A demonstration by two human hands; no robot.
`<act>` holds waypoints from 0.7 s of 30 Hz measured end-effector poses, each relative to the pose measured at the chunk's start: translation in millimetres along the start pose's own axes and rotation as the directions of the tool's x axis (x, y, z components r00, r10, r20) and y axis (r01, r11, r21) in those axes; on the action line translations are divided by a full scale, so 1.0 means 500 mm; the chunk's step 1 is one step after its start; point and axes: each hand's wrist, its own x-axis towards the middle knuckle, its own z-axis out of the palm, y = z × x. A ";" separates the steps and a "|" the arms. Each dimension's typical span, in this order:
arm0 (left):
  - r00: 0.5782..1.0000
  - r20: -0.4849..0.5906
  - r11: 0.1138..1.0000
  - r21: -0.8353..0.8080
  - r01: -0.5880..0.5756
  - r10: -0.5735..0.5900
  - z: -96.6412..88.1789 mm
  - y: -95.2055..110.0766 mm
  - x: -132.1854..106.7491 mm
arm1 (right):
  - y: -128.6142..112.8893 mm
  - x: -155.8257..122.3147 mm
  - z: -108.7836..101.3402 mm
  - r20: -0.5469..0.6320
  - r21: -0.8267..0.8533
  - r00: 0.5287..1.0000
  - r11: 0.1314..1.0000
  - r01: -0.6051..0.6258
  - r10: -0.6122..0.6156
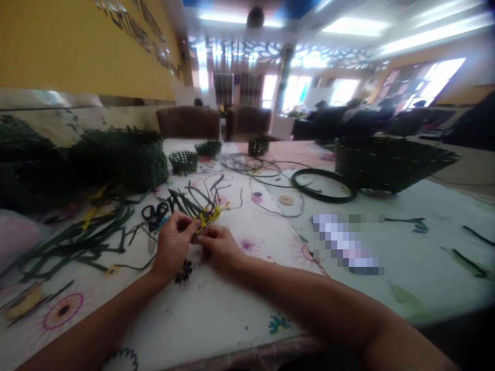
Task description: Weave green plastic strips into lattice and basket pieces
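Observation:
Near the middle of the table, both hands are closed on a small woven piece of yellow and green strips (209, 216). Its loose green strip ends fan out away from me, toward the back. My left hand (174, 242) pinches the near left side of it between thumb and fingers. Close beside it, my right hand (221, 248) pinches the near right edge, fingertips almost touching the left ones. The exact weave under the fingertips is hidden. Scissors with black handles (154, 210) lie just left of the piece, partly behind my left hand.
Loose green strips (93, 237) lie in a heap at left, beside a large dark green basket (127, 159). Small green baskets (183, 162) stand farther back. A green coil (323, 186) and a wide basket (386, 162) are at right. A pixelated object (346, 245) lies nearer.

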 end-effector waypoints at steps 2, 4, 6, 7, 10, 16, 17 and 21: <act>1.000 0.015 0.998 -0.059 0.025 -0.024 0.000 0.002 0.001 | -0.005 0.001 -0.003 -0.030 -0.121 0.992 0.986 0.115 -0.120; 0.998 0.032 0.991 -0.121 0.055 -0.052 0.000 0.006 0.000 | -0.010 0.000 -0.004 -0.029 -0.215 0.980 0.958 0.188 -0.198; 0.998 0.031 0.989 -0.135 0.065 -0.061 -0.002 0.012 -0.001 | -0.014 -0.003 -0.003 -0.024 -0.248 0.981 0.952 0.178 -0.190; 0.998 0.028 0.991 -0.122 0.060 -0.057 -0.002 0.014 -0.002 | -0.016 -0.005 -0.001 -0.024 -0.243 0.986 0.958 0.152 -0.163; 0.999 0.033 0.996 -0.079 0.036 -0.033 -0.005 0.014 -0.006 | -0.017 -0.011 0.005 -0.035 -0.208 0.994 0.973 0.098 -0.107; 0.998 0.033 0.994 -0.095 0.062 -0.059 -0.003 0.011 -0.006 | -0.016 -0.016 0.013 -0.041 -0.181 0.995 0.980 0.082 -0.091; 0.997 0.026 0.990 -0.114 0.081 -0.078 -0.002 0.011 -0.005 | -0.016 -0.017 0.013 -0.046 -0.146 0.996 0.987 0.068 -0.076; 0.994 0.019 0.981 -0.161 0.110 -0.108 0.003 0.010 -0.004 | -0.017 -0.015 0.007 -0.047 0.008 0.999 1.000 -0.005 0.005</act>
